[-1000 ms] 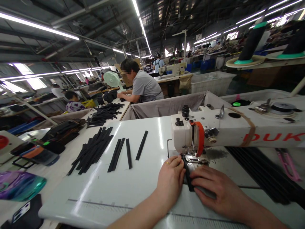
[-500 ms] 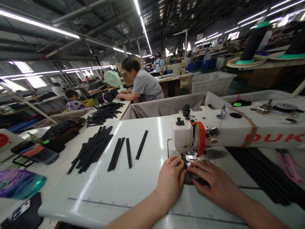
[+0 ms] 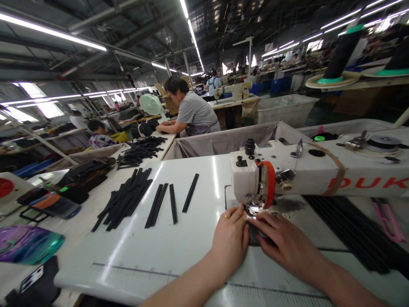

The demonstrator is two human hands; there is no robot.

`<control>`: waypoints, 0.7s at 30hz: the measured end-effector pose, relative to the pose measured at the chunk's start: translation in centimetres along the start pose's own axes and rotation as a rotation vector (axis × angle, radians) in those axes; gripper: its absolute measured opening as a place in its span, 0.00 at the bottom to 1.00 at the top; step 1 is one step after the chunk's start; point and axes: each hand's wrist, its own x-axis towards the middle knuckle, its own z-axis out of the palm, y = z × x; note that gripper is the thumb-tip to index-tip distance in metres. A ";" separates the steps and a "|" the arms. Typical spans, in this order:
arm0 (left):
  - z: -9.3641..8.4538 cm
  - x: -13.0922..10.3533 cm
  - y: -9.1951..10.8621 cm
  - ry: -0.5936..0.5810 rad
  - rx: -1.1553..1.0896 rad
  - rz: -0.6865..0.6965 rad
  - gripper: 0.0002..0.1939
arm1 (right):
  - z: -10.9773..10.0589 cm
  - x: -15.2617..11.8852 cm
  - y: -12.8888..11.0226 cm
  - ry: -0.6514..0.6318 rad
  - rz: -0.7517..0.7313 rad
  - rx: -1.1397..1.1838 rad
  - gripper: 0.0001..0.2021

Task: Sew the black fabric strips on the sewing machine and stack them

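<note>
Both hands are at the needle area of a white sewing machine (image 3: 244,177) with an orange guard. Between them a dark piece of fabric (image 3: 253,236) lies under and in front of the metal presser foot (image 3: 254,209). My left hand (image 3: 230,234) presses on its left side, fingers together, a ring on one finger. My right hand (image 3: 284,238) holds the fabric from the right, fingers bent and fingertips close to the foot. My fingers cover much of the fabric, so its full shape is hidden.
Left of the machine lie several loose black strips (image 3: 172,204) and a pile of black strips (image 3: 126,198). Long black strips (image 3: 348,234) and pink thread snips (image 3: 387,219) lie right. A phone (image 3: 32,279) is at lower left. A co-worker (image 3: 196,111) sits beyond.
My right fingertips have shifted slightly left, nearer my left hand. The dark fabric has moved a little under my hands. The loose strips lie as before.
</note>
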 end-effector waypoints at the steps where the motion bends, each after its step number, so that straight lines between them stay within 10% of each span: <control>1: 0.0 0.0 0.0 0.001 -0.002 -0.001 0.16 | 0.1 0.0 0.0 -0.003 -0.002 -0.004 0.17; 21: -0.1 0.6 -2.1 0.025 -0.110 0.032 0.22 | 0.1 -0.4 0.0 0.029 0.006 -0.004 0.17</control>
